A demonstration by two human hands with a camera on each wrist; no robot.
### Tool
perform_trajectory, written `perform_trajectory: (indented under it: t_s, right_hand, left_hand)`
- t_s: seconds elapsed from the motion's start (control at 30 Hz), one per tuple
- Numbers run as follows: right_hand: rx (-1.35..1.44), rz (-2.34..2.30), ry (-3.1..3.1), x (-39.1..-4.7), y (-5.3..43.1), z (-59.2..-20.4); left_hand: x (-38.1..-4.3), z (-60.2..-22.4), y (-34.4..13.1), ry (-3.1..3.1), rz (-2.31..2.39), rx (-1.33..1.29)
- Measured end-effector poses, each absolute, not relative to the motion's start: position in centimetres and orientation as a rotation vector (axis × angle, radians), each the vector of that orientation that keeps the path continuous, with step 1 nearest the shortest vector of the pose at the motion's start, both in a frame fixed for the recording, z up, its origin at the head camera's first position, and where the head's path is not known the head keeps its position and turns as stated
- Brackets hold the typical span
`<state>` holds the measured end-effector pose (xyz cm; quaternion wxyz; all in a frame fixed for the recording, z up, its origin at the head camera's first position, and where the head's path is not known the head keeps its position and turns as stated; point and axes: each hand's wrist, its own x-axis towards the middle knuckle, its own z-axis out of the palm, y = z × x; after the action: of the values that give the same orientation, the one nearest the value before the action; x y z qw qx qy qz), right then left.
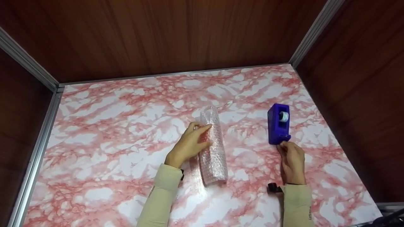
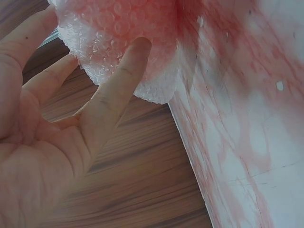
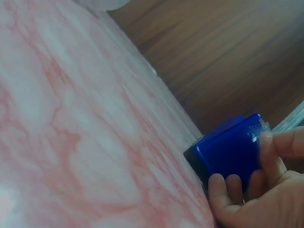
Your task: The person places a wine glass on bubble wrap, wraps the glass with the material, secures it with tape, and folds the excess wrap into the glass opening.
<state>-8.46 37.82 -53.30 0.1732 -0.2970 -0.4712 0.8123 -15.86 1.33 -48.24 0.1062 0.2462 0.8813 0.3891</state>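
Observation:
A roll of clear bubble wrap (image 1: pixel 214 154) lies lengthwise near the middle of the table. My left hand (image 1: pixel 189 143) rests on its left side, fingers spread and fairly straight. In the left wrist view a fingertip presses against the bubbles of the wrap (image 2: pixel 109 28). Off to the right stands a blue tape dispenser (image 1: pixel 275 124) with a small roll of tape (image 1: pixel 284 116) in it. My right hand (image 1: pixel 293 159) is at the dispenser's near end. Seen from the right wrist, thumb and index finger pinch the clear tape end (image 3: pixel 259 129), while other fingertips lie against the dispenser body (image 3: pixel 228 152).
The table (image 1: pixel 104 142) has a red and white marbled top. Dark wood panels (image 1: pixel 164 34) in metal frames (image 1: pixel 312 31) enclose it at the back and both sides. A black object (image 1: pixel 391 219) shows at the lower right corner.

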Motion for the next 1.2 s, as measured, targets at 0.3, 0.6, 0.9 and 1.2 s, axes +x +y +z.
perform_trajectory:
  t_s: [0.3,0.6,0.9,1.2]
  right_hand:
    - [-0.601,2.411,-1.529,-7.3,37.4,-53.6]
    - [-0.242,2.223,-2.027,-7.6,35.1,-51.9]
    - [0.050,2.017,-2.326,-9.1,32.9,-50.2]
    - [0.458,2.101,-2.444,-10.7,30.7,-49.5]
  left_hand:
    - [-15.8,-48.3,1.1,2.577,1.134,0.694]
    - [-16.0,-48.2,1.3,2.580,1.161,0.712]
    - [-16.1,-48.1,1.4,2.579,1.145,0.722]
    - [-16.0,-48.2,1.5,2.588,1.143,0.717]
